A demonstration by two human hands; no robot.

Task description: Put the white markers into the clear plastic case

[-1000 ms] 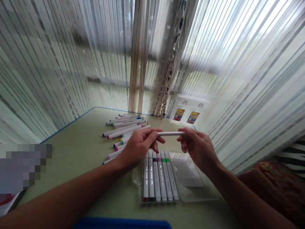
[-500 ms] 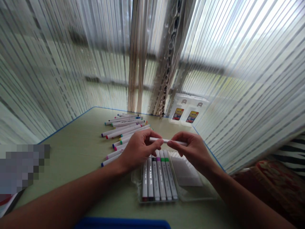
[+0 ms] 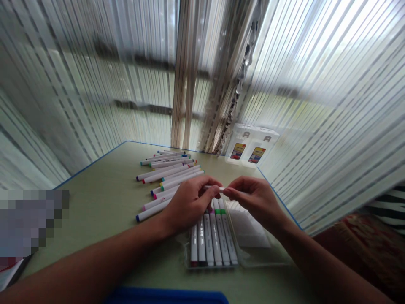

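Observation:
A white marker (image 3: 221, 190) lies level between my two hands, mostly covered by fingers. My left hand (image 3: 193, 198) is closed round its left part. My right hand (image 3: 253, 194) pinches its right end between thumb and fingertips. Below them, an open clear plastic case (image 3: 238, 253) holds a row of several white markers (image 3: 209, 240), some with green or purple bands, their upper ends partly behind my left hand. Left of the hands, many loose markers (image 3: 167, 173) with coloured ends lie in a spread pile on the table.
Two clear cases with yellow labels (image 3: 248, 145) stand at the table's back right edge, against striped curtains (image 3: 152, 84). A blue object (image 3: 171, 295) sits at the front edge of the pale green table (image 3: 95, 185). Patterned fabric (image 3: 354, 245) shows at right.
The marker has shifted left in my hands, so less of it shows. My left hand has closed further round it. The view has moved slightly.

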